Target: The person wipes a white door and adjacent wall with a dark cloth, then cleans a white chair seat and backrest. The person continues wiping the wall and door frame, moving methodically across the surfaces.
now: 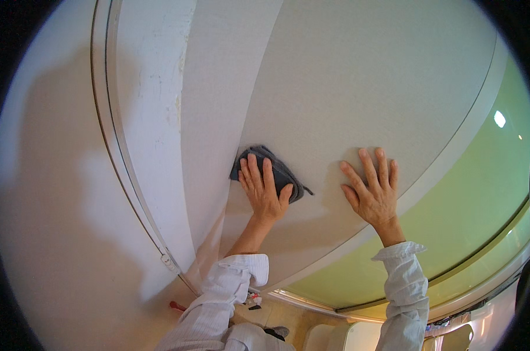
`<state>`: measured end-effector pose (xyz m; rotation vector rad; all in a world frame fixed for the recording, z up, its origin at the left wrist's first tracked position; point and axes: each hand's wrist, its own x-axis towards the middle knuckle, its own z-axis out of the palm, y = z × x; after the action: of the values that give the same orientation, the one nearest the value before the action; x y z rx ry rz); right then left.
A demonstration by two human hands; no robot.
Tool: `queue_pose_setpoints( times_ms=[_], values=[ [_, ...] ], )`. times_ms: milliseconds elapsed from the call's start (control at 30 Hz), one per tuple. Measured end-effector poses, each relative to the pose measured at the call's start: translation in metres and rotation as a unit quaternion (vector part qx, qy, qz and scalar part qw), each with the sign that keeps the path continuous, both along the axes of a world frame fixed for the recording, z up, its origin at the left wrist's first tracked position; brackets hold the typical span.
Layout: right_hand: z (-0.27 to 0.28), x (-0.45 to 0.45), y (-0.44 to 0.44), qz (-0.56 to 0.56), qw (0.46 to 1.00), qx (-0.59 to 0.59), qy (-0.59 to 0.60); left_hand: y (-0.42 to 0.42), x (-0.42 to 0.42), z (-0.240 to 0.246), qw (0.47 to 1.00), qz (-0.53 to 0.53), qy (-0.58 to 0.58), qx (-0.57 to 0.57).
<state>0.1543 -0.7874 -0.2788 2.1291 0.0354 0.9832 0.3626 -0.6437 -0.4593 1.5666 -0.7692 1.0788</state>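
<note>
A folded dark grey cloth (pixel 287 177) lies flat against a pale beige panel (pixel 335 87). My left hand (pixel 265 193) presses it there with the fingers spread, near the seam where the panel meets a paler strip on its left. One thin corner of the cloth sticks out to the right. Further right, my right hand (pixel 374 193) rests on the same panel with its fingers apart and nothing in it. The heel of that hand is close to the panel's white border (pixel 405 197).
Glossy green panels (pixel 458 210) curve along the right side. At left, a white strip (pixel 155 109) with scuffed paint stands beside a narrow vertical channel (pixel 111 109). Below, small items (pixel 254 300) and a red object (pixel 177 306) lie near the floor (pixel 295 311).
</note>
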Motion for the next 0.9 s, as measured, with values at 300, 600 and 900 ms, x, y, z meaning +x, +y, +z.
queue_pose_setpoints(
  times_ms=[300,600,900],
  values=[
    [0.022,0.0,-0.008,0.017,1.0,0.002,-0.001,0.004,0.006,-0.038,0.999,-0.012,-0.027,0.043],
    [-0.007,0.005,-0.005,0.012,1.0,0.018,0.007,-0.008,-0.026,-0.047,0.991,-0.074,0.101,-0.034],
    [-0.016,0.002,0.002,0.023,1.0,0.009,-0.001,-0.013,-0.016,-0.045,0.999,-0.003,0.031,-0.002]
  ],
)
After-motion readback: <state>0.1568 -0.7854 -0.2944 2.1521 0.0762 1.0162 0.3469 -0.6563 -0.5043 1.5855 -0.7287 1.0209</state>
